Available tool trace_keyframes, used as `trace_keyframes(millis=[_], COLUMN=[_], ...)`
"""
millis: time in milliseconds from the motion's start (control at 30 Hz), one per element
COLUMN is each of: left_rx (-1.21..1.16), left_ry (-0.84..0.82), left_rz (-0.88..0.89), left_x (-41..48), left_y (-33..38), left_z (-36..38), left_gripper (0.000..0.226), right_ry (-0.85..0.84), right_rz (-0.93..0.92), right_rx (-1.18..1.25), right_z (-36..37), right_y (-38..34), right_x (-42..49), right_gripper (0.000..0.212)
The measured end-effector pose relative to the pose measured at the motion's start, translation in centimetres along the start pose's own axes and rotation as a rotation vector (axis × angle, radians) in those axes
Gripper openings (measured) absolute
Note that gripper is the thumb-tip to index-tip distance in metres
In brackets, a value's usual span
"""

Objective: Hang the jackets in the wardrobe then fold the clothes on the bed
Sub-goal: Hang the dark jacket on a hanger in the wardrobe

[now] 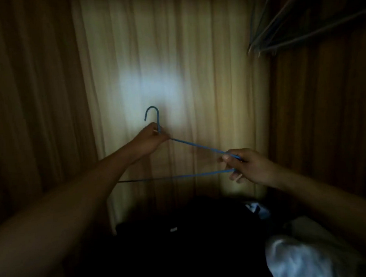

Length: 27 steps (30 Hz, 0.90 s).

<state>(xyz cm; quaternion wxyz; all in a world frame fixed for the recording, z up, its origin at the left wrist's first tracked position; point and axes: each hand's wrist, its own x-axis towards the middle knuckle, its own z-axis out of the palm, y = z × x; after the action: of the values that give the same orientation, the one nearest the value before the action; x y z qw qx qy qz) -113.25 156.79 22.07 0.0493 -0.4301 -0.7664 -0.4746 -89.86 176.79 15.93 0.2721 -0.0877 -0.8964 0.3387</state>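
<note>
my left hand [153, 137] grips the neck of the one blue hanger [199, 146]; my right hand [248, 166] pinches its right corner, fingers curled round the wire.

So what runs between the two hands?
A blue hanger: the left hand grips its neck, the right hand pinches its corner. Pale curtain behind. Head view.

Open air above and left of the blue hanger [199, 146], back to the curtain [173, 54]. Upper right, I note bunched hangers [295, 26] crowding the way. Below, a dark garment [183, 244] and pale cloth [300, 259] fill the space.
</note>
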Motion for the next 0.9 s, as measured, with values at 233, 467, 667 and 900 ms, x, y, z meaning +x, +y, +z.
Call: trace_keyframes(millis=[233, 467, 667, 900], left_rx=[0.375, 0.511, 0.428, 0.304], left_ry=[-0.213, -0.297, -0.240, -0.236], left_rz=[0.012, -0.077, -0.190, -0.244], left_x=[-3.6, -7.2, -10.1, -11.7], left_y=[-3.4, -7.6, -11.5, -14.0], left_z=[2.5, 3.8, 5.9, 9.7], left_gripper=[0.032, 0.035, 0.028, 0.020], right_ry=[-0.308, -0.425, -0.235, -0.076], right_rz=[0.079, 0.236, 0.300, 0.144], right_rx=[-0.534, -0.657, -0.797, -0.892], right_z=[6.7, 12.7, 14.1, 14.2], right_y=[12.1, 17.9, 18.3, 17.8], right_x=[-0.6, -1.9, -0.7, 0.2], right_gripper=[0.100, 0.094, 0.085, 0.030])
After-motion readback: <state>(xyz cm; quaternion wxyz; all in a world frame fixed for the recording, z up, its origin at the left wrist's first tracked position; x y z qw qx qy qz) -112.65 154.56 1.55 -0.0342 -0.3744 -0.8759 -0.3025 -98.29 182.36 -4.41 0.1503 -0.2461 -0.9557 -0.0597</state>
